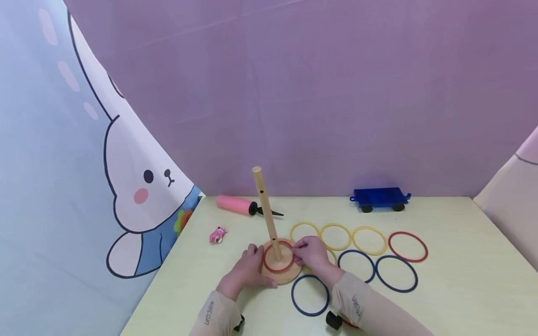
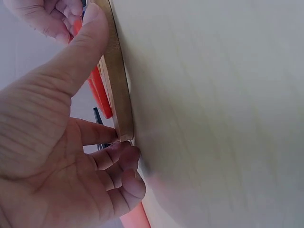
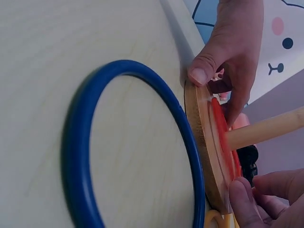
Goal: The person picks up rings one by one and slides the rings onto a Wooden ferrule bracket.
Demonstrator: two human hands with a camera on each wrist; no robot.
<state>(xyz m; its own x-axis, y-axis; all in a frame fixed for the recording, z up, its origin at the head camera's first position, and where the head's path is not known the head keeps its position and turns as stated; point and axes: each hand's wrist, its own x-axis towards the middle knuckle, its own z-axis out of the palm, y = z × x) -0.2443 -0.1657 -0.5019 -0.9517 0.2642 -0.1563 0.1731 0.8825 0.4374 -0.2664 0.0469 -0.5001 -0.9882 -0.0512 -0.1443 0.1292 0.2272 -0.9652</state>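
A wooden peg (image 1: 269,219) rises from a round wooden base (image 1: 286,279) on the table. Around the peg's foot, a red ring (image 1: 279,271) lies low over the base. My left hand (image 1: 251,269) grips the base's left edge, thumb at the near side and fingers farther back; the left wrist view shows the thumb on the wooden rim (image 2: 119,85). At the ring's right side my right hand (image 1: 313,254) pinches the red ring between thumb and fingertips. Beneath that hand a yellow ring (image 1: 335,256) is partly hidden. A blue ring (image 3: 76,156) lies close to the base.
Yellow rings (image 1: 335,224), more blue rings (image 1: 396,291) and another red ring (image 1: 427,252) lie to the right. Behind stand a blue toy wagon (image 1: 380,198) and a pink hand pump (image 1: 233,204). A small pink toy figure (image 1: 217,235) is at the left.
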